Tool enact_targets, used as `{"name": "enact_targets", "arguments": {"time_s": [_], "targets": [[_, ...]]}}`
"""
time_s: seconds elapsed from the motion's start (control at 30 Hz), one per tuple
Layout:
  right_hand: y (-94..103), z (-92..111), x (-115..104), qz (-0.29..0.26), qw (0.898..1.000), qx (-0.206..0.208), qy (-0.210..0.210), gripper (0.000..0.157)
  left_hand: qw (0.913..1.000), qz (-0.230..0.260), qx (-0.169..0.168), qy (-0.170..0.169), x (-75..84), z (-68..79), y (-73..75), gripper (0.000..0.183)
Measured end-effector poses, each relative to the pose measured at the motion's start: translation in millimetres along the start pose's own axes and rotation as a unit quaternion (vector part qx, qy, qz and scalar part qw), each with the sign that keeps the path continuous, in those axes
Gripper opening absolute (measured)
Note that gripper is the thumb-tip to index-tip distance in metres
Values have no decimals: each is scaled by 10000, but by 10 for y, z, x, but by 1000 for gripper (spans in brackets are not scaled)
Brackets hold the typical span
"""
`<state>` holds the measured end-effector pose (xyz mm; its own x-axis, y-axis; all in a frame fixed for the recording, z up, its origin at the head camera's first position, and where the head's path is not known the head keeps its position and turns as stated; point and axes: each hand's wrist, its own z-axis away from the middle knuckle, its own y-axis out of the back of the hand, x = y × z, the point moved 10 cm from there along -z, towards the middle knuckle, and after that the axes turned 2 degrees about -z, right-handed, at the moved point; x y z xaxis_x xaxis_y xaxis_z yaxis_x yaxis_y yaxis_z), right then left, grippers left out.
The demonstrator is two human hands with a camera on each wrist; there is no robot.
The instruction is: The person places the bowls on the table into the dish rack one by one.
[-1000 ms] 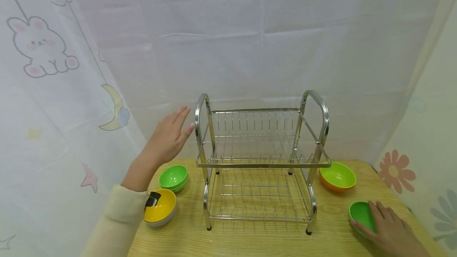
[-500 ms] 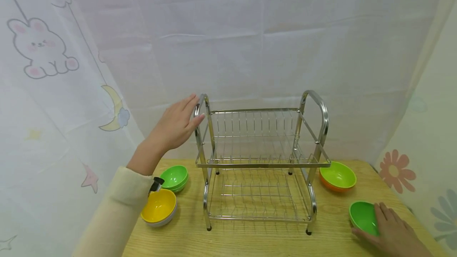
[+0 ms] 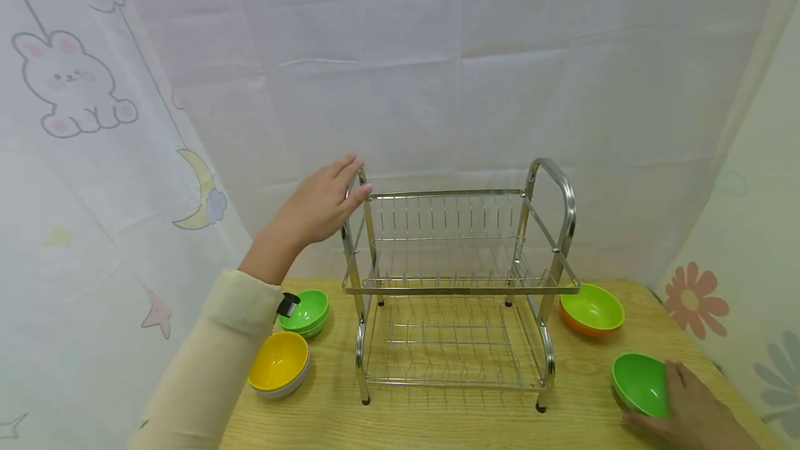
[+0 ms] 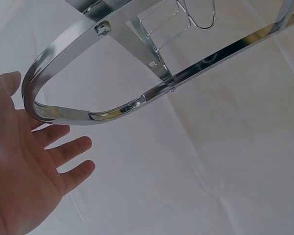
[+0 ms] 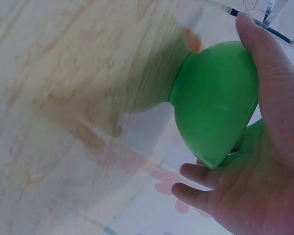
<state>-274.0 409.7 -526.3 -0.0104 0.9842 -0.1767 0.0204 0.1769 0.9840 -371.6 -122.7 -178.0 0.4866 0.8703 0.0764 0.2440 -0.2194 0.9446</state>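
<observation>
A two-tier chrome dish rack stands on the table. My left hand is at the top of the rack's left curved handle, its fingers spread and fairly straight. In the left wrist view the handle passes between the thumb and the fingers, without the hand closing round it; whether they touch is hard to tell. Upright on the table at the right sits a green bowl. Beside its right side is my right hand, with the thumb and fingers spread loosely about the bowl and not curled tightly on it.
Left of the rack, a green bowl stack stands behind a yellow bowl nested in a pale one. At the rack's right side a lime bowl sits in an orange one. A white cloth hangs behind the wooden table.
My left hand has moved right and up, from beside the rack to its left handle. My right hand has slid slightly right, uncovering more of the green bowl, which stays in place.
</observation>
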Motion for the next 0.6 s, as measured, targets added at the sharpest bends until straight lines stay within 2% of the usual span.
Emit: {"name": "enact_targets", "arguments": {"time_s": [0.13, 0.23, 0.47, 0.6], "targets": [[-95, -1, 71, -209, 9987, -432, -173, 136, 9999, -73, -97, 66, 5, -28, -43, 70], [-105, 18, 69, -346, 9977, -532, -219, 137, 9997, -104, -193, 130, -6, -37, -92, 72], [25, 86, -27, -319, 9995, -87, -9, 132, 9996, 95, -174, 182, -27, -31, -144, 73], [37, 93, -44, -296, 9995, -104, -26, 131, 9996, 139, -143, 190, -34, -26, -155, 71]]}}
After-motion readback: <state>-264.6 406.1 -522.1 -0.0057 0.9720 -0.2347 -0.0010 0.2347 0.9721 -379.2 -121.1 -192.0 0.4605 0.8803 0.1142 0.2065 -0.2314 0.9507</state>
